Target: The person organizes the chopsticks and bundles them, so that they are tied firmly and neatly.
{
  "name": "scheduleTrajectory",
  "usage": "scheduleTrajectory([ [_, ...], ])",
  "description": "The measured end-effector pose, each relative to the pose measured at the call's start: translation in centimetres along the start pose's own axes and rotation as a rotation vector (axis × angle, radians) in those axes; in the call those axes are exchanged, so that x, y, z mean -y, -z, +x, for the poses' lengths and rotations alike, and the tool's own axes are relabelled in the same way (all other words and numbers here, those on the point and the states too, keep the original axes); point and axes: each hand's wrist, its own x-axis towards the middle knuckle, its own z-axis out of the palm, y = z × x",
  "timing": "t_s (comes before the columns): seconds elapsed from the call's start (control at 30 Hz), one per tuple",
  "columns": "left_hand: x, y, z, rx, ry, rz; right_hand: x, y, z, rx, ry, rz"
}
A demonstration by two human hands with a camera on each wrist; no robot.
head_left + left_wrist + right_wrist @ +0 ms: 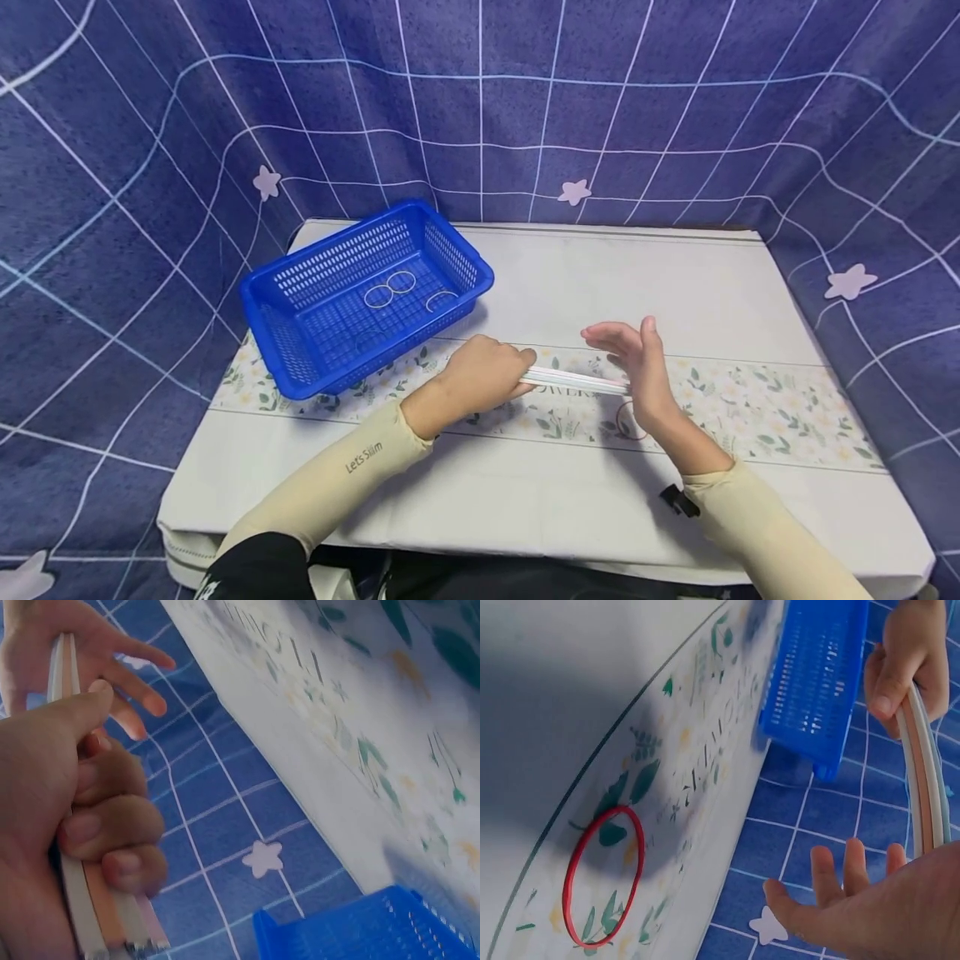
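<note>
A bundle of long, thin sticks (576, 381) in white, orange and other pale tones is gripped by my left hand (486, 372), its fingers curled round one end. In the left wrist view the uneven near ends of the sticks (112, 922) poke out below the fist. My right hand (647, 371) has its fingers extended, and its palm meets the far end of the bundle. On the table beneath the right hand lies a red rubber band (568, 885), partly hidden by that hand in the head view.
A blue plastic basket (367, 367) with latticed walls stands at the back left of the table. Several pale thin rings (378, 297) lie inside it. The table has a white cloth (600, 275) with a floral strip. Blue gridded curtains (480, 108) hang behind and beside it.
</note>
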Motion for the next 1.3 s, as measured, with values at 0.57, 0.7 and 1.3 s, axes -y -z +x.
scheduleTrajectory([
  [0.57, -1.2, -0.4, 0.6, -0.027, 0.012, -0.039, 0.1, -0.2, -0.2, -0.005, 0.032, 0.03],
  [0.7, -0.9, 0.2, 0.8, -0.007, 0.016, -0.036, 0.8, 1.4, -0.4, 0.049, 0.03, -0.109],
  [1.3, 0.3, 0.3, -0.9, -0.033, 0.042, -0.007, -2.4, 6.6, -2.0, 0.191, -0.104, -1.177],
])
